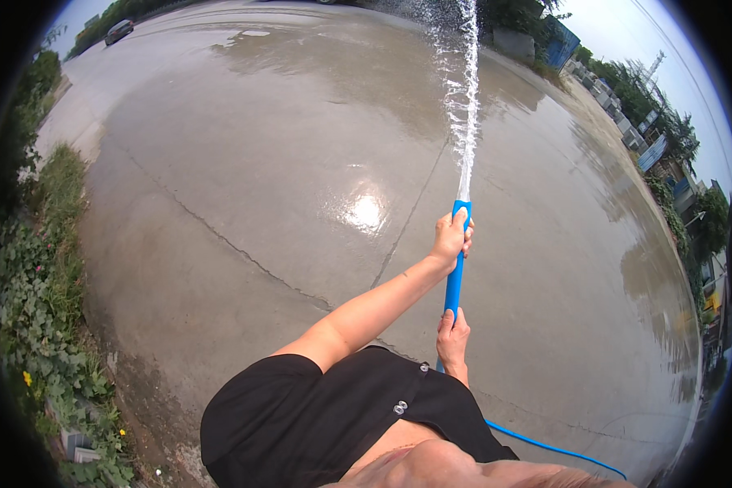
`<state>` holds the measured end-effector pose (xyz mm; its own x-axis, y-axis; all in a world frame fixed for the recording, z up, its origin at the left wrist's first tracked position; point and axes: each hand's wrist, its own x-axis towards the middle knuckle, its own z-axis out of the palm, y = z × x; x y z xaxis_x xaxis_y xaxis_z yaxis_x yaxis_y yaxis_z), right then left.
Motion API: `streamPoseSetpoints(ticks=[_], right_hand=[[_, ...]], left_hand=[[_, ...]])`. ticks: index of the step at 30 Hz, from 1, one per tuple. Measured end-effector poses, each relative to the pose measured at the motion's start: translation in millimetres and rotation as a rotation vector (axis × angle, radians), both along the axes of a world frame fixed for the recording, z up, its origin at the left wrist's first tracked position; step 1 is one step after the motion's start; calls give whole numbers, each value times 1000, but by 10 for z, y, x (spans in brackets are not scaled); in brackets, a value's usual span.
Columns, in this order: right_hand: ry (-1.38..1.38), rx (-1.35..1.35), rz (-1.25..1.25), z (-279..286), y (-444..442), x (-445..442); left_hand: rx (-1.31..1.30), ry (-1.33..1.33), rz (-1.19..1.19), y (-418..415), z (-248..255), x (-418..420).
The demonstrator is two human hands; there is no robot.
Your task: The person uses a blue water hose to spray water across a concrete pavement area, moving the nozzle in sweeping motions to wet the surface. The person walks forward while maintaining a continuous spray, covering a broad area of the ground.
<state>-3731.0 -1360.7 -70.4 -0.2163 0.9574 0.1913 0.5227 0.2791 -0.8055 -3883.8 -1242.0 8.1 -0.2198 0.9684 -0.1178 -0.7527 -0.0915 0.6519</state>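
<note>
A blue hose (455, 283) points straight ahead of me, its open end uppermost. My left hand (451, 239) is wrapped around it just behind the mouth, with the thumb along the top. Closer to my body, my right hand (453, 337) grips the same hose. A thick white jet of water (467, 116) shoots from the mouth and breaks into droplets at the top of the view. Under it lies wet concrete pavement (280, 183) with a sun glare on it. Behind my right side a trailing length of the hose (555, 450) runs along the ground.
Long cracks (219, 235) cross the pavement. A strip of leafy plants (43, 341) with a few flowers borders the left. Far off at upper left is a dark car (119, 32). Stacked blocks (601, 94) and a blue container (561, 41) line the right edge beyond shallow standing water (653, 280).
</note>
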Motion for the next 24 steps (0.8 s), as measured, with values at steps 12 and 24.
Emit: streamPoseSetpoints(ticks=[12, 24], right_hand=[[0, 26, 5, -53, 43, 30], [-6, 17, 79, 94, 187, -210]], left_hand=[[-6, 7, -13, 33, -40, -32], [-20, -52, 99, 59, -43, -435]])
